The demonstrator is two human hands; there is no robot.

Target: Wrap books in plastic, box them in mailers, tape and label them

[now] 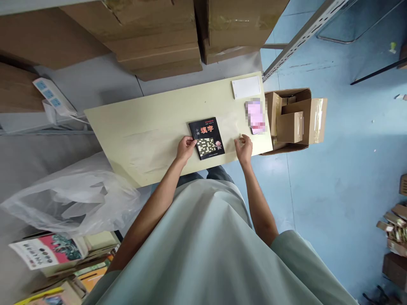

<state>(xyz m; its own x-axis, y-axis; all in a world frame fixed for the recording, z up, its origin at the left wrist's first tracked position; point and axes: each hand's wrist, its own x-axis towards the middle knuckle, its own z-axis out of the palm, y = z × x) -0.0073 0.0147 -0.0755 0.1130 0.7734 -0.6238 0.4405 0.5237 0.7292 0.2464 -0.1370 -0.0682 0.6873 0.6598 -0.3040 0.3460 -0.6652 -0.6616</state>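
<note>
The shirt [203,245] is nearest; beyond, the left hand [186,148] pinches a book [208,139], probably light, bendable, best edge-held; opposite, the right hand [244,151] is empty, half-curled.

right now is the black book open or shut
Shut: the black book lies flat on the table, printed cover facing up, the left hand at its edge.

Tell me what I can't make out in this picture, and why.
All in the head view:
Pink item: its details are masked by pixel blocks.
Black book: its closed cover hides the pages.
Bottom line of print on the book: too small to read.
Left hand: the book hides whether any of it reaches underneath.
Far-left cardboard box: cut off by the left edge.
</note>
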